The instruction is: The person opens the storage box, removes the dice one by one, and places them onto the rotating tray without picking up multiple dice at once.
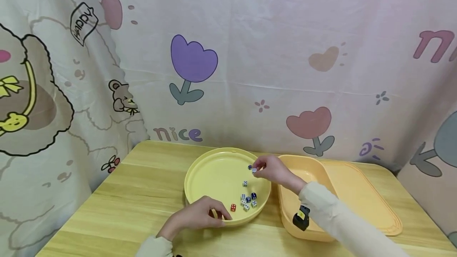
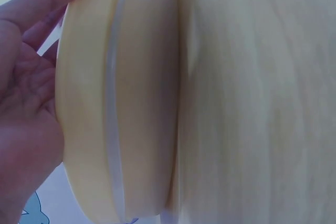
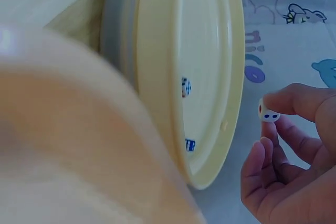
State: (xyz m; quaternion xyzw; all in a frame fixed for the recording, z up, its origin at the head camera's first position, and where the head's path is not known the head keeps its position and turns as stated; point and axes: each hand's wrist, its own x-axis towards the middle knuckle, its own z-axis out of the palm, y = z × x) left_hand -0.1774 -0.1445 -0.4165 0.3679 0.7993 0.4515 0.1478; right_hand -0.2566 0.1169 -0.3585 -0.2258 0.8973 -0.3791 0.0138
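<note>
My right hand (image 1: 273,169) pinches a white die (image 3: 269,113) with blue and red dots between thumb and fingertips, over the right side of a round yellow tray (image 1: 210,169). In the right wrist view this die is raised clear beyond the tray's rim. My left hand (image 1: 200,214) grips the tray's near rim, its thumb against the outer wall in the left wrist view. A red die (image 1: 233,207) lies inside near my left fingers. Several white and blue dice cluster to its right, a lone white die (image 1: 244,184) sits farther back, and a dark blue die (image 1: 250,167) lies beside my right fingertips.
Right of the tray stands a deep orange-yellow bin (image 1: 292,225), under my right forearm. A flat panel (image 1: 360,197) of similar colour lies beyond it. Everything rests on a wood-grain table (image 1: 118,201), with a printed curtain (image 1: 232,70) hanging behind.
</note>
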